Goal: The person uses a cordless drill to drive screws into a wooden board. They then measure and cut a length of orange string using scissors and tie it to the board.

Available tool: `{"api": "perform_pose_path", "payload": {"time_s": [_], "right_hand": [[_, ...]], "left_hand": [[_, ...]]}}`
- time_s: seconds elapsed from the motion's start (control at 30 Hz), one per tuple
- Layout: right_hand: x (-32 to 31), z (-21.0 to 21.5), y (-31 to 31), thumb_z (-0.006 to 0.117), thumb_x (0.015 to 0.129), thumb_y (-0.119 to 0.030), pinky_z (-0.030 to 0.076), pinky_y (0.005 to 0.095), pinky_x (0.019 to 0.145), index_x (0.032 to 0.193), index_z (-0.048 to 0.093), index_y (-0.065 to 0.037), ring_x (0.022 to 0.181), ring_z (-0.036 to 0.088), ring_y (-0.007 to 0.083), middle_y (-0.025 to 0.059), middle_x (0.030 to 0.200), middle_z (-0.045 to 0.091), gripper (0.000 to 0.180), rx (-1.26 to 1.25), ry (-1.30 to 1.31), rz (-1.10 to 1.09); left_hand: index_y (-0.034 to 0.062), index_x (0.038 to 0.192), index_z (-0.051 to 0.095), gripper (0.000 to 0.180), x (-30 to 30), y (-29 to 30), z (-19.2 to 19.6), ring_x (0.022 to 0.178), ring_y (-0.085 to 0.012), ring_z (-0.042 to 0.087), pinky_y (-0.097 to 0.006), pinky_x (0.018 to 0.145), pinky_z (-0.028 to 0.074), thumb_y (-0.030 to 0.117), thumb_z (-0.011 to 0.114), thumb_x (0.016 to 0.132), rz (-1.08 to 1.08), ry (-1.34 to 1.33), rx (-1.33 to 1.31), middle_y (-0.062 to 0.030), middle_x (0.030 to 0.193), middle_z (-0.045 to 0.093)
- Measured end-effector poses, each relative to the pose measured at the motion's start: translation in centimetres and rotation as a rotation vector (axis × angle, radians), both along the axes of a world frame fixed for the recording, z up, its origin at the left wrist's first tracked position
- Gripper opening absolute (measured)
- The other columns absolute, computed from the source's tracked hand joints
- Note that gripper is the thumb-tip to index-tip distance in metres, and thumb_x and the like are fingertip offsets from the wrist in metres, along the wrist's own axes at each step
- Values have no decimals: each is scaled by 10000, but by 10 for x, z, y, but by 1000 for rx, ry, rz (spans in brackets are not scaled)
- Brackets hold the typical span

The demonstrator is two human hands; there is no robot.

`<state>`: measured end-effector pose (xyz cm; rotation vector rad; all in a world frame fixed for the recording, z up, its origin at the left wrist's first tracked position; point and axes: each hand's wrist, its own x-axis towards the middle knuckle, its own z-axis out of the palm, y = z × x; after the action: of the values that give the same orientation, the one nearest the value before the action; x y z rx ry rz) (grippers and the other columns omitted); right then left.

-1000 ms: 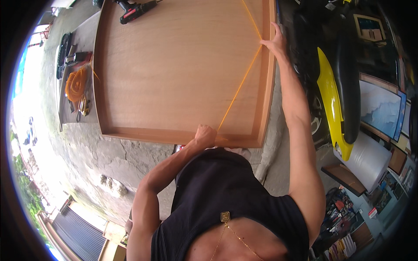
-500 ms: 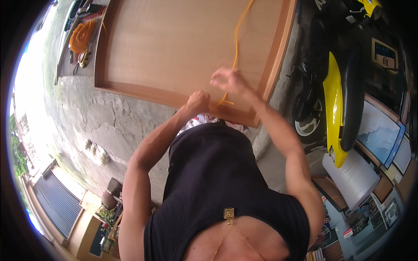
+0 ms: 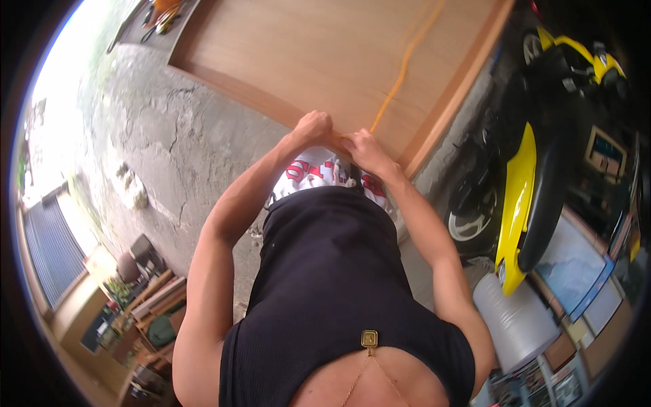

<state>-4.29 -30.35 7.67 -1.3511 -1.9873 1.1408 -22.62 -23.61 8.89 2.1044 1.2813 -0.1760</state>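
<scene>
- Left hand (image 3: 313, 127): closed into a loose fist, knuckles up, resting on the near edge of the panel (image 3: 339, 54), just above frame centre. Whether its fingers grip the tape cannot be told.
- Right hand (image 3: 363, 148): just right of the left hand, nearly touching it; fingers curled and pressed together, their tips pointing left on the panel's near edge. The tape's lower end meets this hand, though the exact pinch is hidden.
- Tape (image 3: 405, 64): a thin orange-yellow strip running from the gap between the hands up and to the right across the panel, toward the top edge of the frame; blurred along its upper part.
- Arms: both forearms rise from the lower part of the frame and converge at the hands; the left elbow bends outward at centre left, the right arm runs down the centre right.
- Panel: a large flat wooden board with a darker rim, filling the upper centre, lying over cracked concrete (image 3: 156, 136).
- Motorcycle (image 3: 536, 169): yellow and black, at the right, beside the panel's right rim.
- Roll (image 3: 515, 319): pale, wrapped, lower right.
</scene>
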Motion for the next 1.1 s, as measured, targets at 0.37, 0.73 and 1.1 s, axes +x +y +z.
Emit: {"api": "perform_pose_path", "payload": {"time_s": [0.37, 0.73, 1.1], "right_hand": [[-3, 20, 5, 560, 892, -129, 410, 406, 716, 919, 640, -1, 769, 496, 309, 136, 794, 554, 153, 115, -75, -58], [-19, 28, -27, 479, 954, -170, 418, 388, 801, 1024, 634, 39, 878, 518, 294, 149, 888, 576, 269, 79, -371, -234], [-24, 48, -10, 501, 927, -138, 412, 410, 820, 1039, 637, 34, 896, 516, 317, 151, 906, 586, 246, 132, -436, -126]], "left_hand": [[93, 583, 664, 105, -9, -36, -15, 611, -304, 635, -387, 637, 510, 196, 675, 565, 325, -235, 174, -112, 601, 637], [121, 606, 667, 116, 7, -50, 6, 676, -188, 631, -355, 865, 376, 190, 605, 674, 434, -377, 192, -76, 678, 649], [125, 603, 661, 89, 1, -48, 3, 641, -209, 624, -352, 825, 377, 179, 614, 657, 448, -407, 196, -84, 636, 636]]}}
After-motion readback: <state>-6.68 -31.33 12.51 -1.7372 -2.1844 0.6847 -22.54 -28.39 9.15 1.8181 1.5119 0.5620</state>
